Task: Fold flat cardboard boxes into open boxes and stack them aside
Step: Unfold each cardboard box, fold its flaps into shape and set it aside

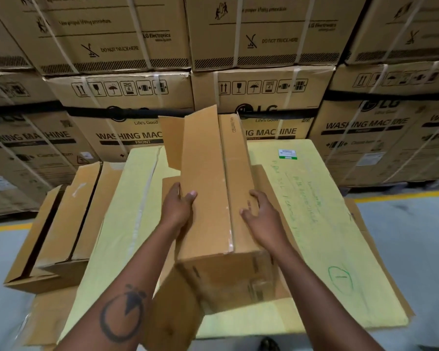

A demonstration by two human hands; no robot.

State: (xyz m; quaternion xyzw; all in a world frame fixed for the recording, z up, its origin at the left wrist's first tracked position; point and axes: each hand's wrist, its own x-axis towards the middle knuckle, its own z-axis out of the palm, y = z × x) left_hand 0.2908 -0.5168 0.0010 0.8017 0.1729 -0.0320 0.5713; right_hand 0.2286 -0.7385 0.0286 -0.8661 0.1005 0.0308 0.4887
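The cardboard box (pixel 208 198) sits at the centre of the view, formed into a long tube and tipped on a slant, its far flaps standing open toward 12 o'clock and its near end resting low at 6 o'clock on a yellow sheet (pixel 314 224) that covers the work surface. The left hand (pixel 179 209) grips the box's left edge, thumb laid on the top panel and fingers wrapped behind. The right hand (pixel 261 216) lies against the right wall with fingers spread and half bent, thumb toward the top seam; whether it truly clamps or only steadies I cannot tell.

The box should handle as light, hollow and fairly stiff along its creases, though the wide panels would likely buckle under a hard squeeze. The edges and corners seem the safest hold, with one hand on each long side. The loose flaps may swing.

At 9 o'clock, folded boxes (pixel 61 224) lie side by side; I count two, perhaps three. Behind, from 10 to 2 o'clock, washing-machine cartons (pixel 264 97) are stacked in two visible tiers, roughly four columns across.
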